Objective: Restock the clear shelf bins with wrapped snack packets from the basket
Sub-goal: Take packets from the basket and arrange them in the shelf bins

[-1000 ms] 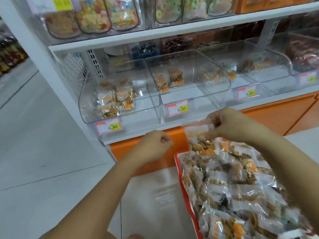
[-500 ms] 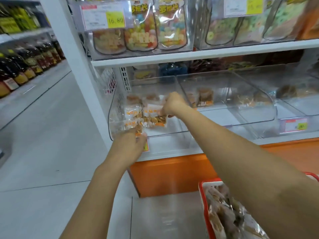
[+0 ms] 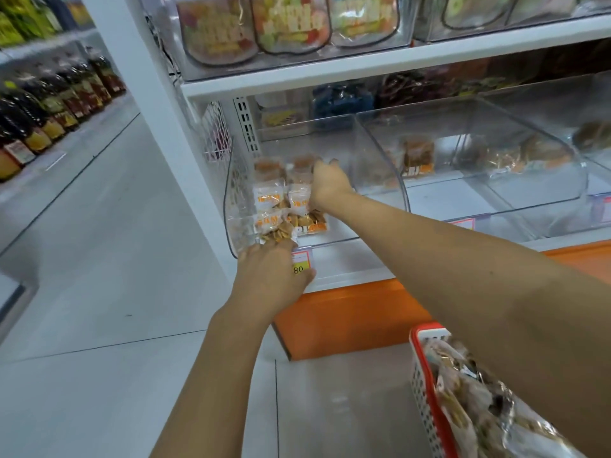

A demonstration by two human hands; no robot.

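The leftmost clear bin (image 3: pixel 380 153) on the lower shelf holds several wrapped snack packets (image 3: pixel 269 200) with orange print. My right hand (image 3: pixel 327 185) reaches into this bin from the right and pinches a snack packet (image 3: pixel 299 201) among the others; its fingertips are hidden. My left hand (image 3: pixel 274 272) grips the bin's front lip, fingers curled over the edge by a front packet (image 3: pixel 276 234), thumb across the price tag (image 3: pixel 302 264). The red basket (image 3: pixel 426 358) at the bottom right is piled with packets (image 3: pixel 469 411), partly behind my right forearm.
More clear bins (image 3: pixel 529 150) with a few packets stand to the right. The upper shelf (image 3: pixel 363 72) carries bagged sweets. An orange base (image 3: pixel 347 315) runs under the shelf. Bottles (image 3: pixel 49 117) line a rack at far left across a grey tiled aisle.
My right hand lifted a packet from the basket and carried it up into the leftmost bin. My left hand rose to the bin's front lip. The view swung left, pushing the basket to the corner.
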